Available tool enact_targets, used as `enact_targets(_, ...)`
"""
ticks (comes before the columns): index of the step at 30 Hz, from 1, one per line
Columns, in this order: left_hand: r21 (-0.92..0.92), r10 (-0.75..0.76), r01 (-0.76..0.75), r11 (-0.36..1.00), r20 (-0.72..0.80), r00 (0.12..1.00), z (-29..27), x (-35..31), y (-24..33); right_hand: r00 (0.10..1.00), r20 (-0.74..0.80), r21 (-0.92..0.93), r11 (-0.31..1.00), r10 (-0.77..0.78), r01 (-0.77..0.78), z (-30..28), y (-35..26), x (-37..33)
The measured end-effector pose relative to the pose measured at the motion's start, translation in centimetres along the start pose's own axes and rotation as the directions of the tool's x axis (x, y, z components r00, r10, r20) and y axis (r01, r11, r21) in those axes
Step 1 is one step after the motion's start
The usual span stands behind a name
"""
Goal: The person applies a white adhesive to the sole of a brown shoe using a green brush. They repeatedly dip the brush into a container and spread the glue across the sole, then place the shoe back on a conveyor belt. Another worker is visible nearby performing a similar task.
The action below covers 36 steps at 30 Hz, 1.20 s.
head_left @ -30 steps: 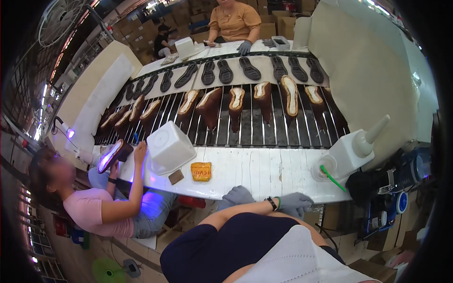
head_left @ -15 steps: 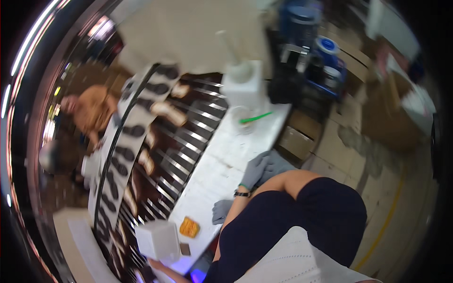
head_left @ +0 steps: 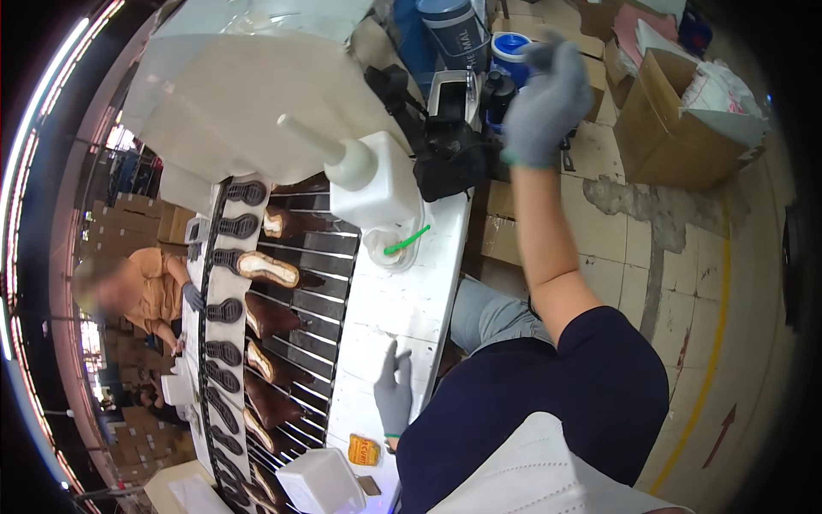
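Note:
My left hand (head_left: pixel 394 396), in a grey glove, is over the white ledge (head_left: pixel 370 330) with its fingers stretched out and nothing in it. Below it lies a small orange-yellow packet (head_left: pixel 364 450). My right hand (head_left: pixel 548 107), also gloved in grey, is raised at the end of an outstretched arm, in front of the floor and the blue-lidded jug. Its fingers are smeared by motion, and I see no object in it. A round clear tub (head_left: pixel 391 254) with a green-handled tool (head_left: pixel 408 241) stands on the ledge, beside a white square bottle (head_left: pixel 377 184) with a long spout.
Black shoe soles (head_left: pixel 224 310) line a belt, next to brown shoe uppers (head_left: pixel 272 315) on metal rollers (head_left: pixel 318 295). A co-worker (head_left: pixel 154 295) stands across the line. A black bag (head_left: pixel 447 158) hangs by the ledge's end. A cardboard box (head_left: pixel 668 124) sits on the tiled floor.
My right hand has risen from beside my lap to the upper right. My left hand's fingers have stretched out over the ledge. The whole view has turned.

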<state>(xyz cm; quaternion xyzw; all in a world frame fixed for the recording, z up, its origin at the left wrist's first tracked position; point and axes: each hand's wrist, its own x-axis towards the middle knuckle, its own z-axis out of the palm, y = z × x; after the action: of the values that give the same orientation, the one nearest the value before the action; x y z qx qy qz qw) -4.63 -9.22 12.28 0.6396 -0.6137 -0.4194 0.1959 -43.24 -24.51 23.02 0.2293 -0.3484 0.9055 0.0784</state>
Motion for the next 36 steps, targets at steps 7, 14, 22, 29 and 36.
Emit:
enact_targets(7, 0.391, -0.048, -0.105, 0.914, 0.362, 0.931, 2.8, -1.3, 0.7, 0.991, 0.079, -0.979, 0.194, 0.105, 0.058, -25.8, 26.9, 7.8)
enact_targets(14, 0.463, 0.004, -0.148, 0.874, 0.297, 0.955, 1.1, 1.9, 2.1, 0.217, -0.232, -0.544, 0.059, 0.948, -0.837, -41.8, 34.7, 9.2)
enact_targets(22, 0.240, 0.128, -0.118, 0.963, -0.025, 0.991, -0.1, 0.6, 1.6, 0.546, -0.055, -0.879, 0.219, 0.836, -0.423, -34.9, 30.0, 10.2)
enact_targets(29, 0.229, 0.416, -0.507, 0.831, -0.861, 0.293, -12.2, -0.7, 9.1, 0.855, 0.269, -0.677, 0.718, 0.443, -0.159, -25.0, 19.0, 10.0)
enact_targets(36, 0.403, -0.118, 0.489, 0.773, -0.666, 0.736, -16.3, 4.5, -1.9, 0.924, 0.245, -0.328, 0.922, 0.295, -0.207, -12.1, 12.1, 11.5)
